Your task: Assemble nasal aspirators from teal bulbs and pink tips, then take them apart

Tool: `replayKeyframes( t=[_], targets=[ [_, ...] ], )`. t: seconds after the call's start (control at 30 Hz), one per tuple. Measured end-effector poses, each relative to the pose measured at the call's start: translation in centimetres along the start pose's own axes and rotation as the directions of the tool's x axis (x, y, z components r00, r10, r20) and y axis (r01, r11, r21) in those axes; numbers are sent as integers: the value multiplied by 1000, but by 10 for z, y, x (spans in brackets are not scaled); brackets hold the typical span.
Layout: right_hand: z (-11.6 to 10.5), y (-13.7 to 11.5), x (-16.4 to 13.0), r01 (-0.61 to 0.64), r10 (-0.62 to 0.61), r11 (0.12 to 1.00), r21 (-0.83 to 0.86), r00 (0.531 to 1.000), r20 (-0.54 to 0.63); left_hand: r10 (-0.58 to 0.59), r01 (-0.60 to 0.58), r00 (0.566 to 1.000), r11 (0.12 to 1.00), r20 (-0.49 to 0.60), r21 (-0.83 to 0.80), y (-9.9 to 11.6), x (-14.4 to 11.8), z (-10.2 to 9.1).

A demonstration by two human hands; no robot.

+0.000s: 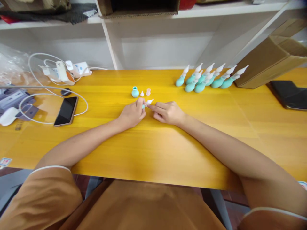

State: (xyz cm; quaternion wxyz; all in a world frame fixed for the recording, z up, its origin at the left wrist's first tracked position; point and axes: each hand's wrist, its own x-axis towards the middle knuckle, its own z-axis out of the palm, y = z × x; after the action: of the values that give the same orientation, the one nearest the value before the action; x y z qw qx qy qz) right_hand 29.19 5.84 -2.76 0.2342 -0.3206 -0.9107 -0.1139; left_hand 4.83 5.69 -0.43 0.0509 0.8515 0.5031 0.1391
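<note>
Head view: left hand (131, 114) and right hand (168, 112) each close their grip on a small white-tipped teal piece (147, 102), just short of the teal bulb (135, 92) on the yellow counter (153, 150).

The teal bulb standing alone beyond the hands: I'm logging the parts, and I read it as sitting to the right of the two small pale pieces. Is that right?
Not quite. The head view shows the teal bulb standing alone beyond the hands, but to the left of the two small pale pieces, not the right.
</note>
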Motion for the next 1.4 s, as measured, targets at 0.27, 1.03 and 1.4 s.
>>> replayKeyframes(
  t=[0.27, 1.03, 1.4],
  targets=[
    [4, 3, -1, -25, 40, 993, 113, 990, -137, -36, 37, 999, 999, 15, -38, 1, 0, -4],
    [-7, -41, 24, -231, 543, 30, 972, 820, 178, 396, -470, 868, 850, -299, -238, -15, -7, 4],
    [-3, -66, 20, -200, 404, -110, 974, 886, 227, 294, -547, 807, 699, -513, -460, -8, -13, -1]
  ],
)
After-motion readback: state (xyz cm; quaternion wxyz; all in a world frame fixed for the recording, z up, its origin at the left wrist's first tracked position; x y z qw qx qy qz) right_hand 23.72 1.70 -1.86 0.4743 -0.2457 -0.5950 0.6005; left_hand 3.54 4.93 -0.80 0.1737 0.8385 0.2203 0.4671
